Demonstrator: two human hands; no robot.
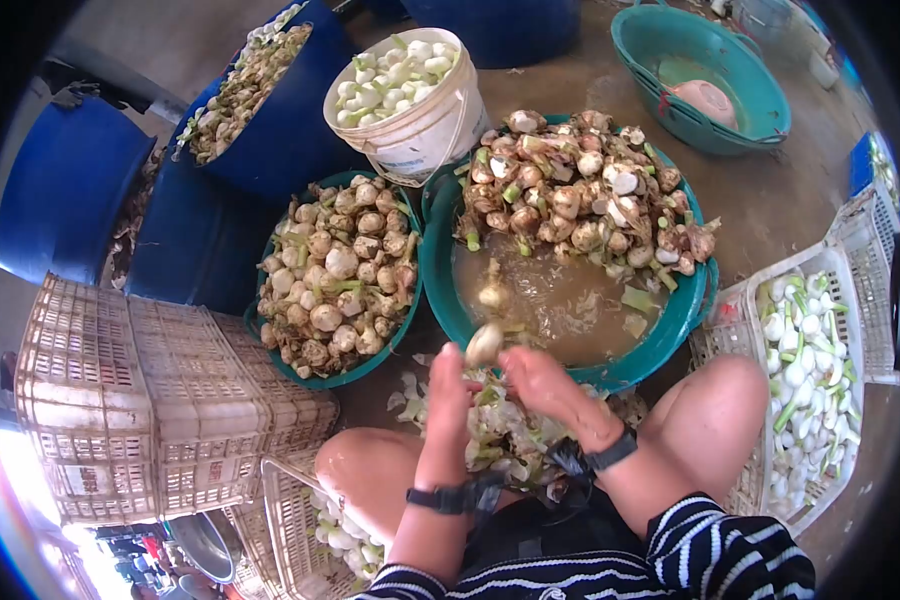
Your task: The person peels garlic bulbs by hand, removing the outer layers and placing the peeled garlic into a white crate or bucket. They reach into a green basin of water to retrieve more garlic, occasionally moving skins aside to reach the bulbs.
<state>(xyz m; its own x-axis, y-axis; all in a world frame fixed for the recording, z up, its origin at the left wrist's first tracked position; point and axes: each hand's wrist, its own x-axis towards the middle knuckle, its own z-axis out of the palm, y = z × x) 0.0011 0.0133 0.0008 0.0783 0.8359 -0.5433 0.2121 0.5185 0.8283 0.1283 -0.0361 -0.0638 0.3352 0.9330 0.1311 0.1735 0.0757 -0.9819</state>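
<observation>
A pale bulb [485, 343] sits between my two hands at the near rim of a green tub [438, 290]. My left hand [449, 385] is on its left side with the fingers together, touching it. My right hand [540, 380] is on its right, fingers curled towards the bulb; whether it holds anything is too blurred to tell. Inside the tub, muddy water [560, 310] lies in front of a heap of unpeeled bulbs [570, 190]. One more bulb [493, 292] is in the water close to my hands. Peelings [505, 425] are piled below my hands.
Left of the tub stands a green basin of brownish bulbs [340, 262]. Behind is a white bucket of peeled bulbs [410, 130]; a green basin [700, 60] stands back right. A crate of white bulbs [810, 390] is at right, with stacked crates [150, 400] and blue barrels [70, 190] at left.
</observation>
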